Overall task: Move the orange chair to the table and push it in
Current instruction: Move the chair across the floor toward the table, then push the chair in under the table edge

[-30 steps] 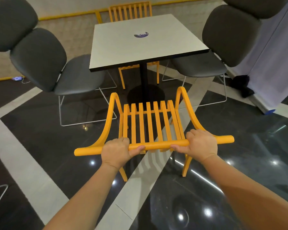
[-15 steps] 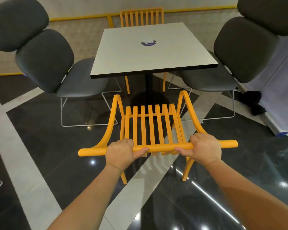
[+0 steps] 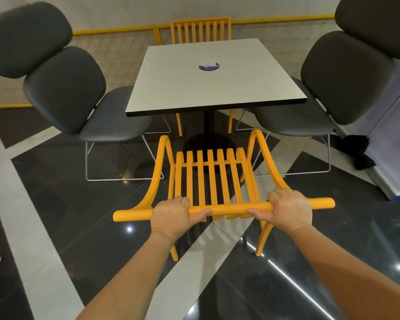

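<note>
Gripping the top rail of the orange chair (image 3: 208, 179), the left hand (image 3: 171, 215) and right hand (image 3: 289, 211) are each curled around the round bar, fingers over the far side and thumbs along the near side, set apart so the slatted back lies between them. The chair stands on the dark floor (image 3: 310, 262) just near of the table (image 3: 213, 82), facing it, its arm tips close to the table's near edge but not yet under the top. This looks like the closing stretch of the carry, with the push-in not yet begun. The gap it must enter sits between the left grey chair (image 3: 79, 95) and the right grey chair (image 3: 328, 88), whose seats crowd both sides; a second orange chair (image 3: 200, 30) is tucked in on the far side. The next move likely calls for a straight, even shove from both hands, keeping the chair centred on the pedestal (image 3: 208, 125) so its arms slip under the tabletop. Whether the arms clear the underside cannot be told from here.
</note>
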Demonstrator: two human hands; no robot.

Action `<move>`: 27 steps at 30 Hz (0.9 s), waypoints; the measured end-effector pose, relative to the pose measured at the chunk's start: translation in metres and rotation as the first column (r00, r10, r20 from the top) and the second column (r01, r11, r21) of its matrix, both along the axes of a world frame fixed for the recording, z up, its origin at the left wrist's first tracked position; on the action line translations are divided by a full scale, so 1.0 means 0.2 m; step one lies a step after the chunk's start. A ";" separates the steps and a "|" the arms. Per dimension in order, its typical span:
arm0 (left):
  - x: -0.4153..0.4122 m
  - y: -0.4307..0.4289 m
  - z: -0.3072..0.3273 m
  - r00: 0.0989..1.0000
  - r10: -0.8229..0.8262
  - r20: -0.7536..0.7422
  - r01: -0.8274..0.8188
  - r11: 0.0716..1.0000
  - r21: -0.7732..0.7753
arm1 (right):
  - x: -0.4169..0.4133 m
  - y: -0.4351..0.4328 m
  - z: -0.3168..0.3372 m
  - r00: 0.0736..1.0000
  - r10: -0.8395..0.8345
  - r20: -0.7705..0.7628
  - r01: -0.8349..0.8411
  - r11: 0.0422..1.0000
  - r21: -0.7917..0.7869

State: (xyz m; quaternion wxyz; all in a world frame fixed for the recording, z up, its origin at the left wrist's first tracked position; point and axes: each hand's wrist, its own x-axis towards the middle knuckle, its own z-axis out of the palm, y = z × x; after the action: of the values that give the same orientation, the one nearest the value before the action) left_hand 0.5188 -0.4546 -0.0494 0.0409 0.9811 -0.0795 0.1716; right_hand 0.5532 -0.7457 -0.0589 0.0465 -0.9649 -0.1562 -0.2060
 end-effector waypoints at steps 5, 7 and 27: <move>0.05 -0.02 0.01 1.000 0.006 -0.001 -0.006 1.000 0.004 | 0.06 -0.02 0.00 1.000 0.002 0.016 -0.001 1.000 -0.008; 0.06 -0.02 0.01 1.000 0.007 -0.001 -0.007 1.000 0.002 | 0.07 -0.02 0.00 1.000 0.012 0.029 -0.012 1.000 0.002; 0.16 0.17 -0.01 0.997 -0.024 0.076 0.023 1.000 0.019 | 0.07 0.17 -0.02 0.999 0.007 0.033 -0.008 1.000 0.023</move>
State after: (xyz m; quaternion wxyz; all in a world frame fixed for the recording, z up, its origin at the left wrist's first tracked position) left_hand 0.5504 -0.4209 -0.0511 0.0311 0.9732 -0.0939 0.2076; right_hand 0.5673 -0.7108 -0.0621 0.0556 -0.9601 -0.1581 -0.2236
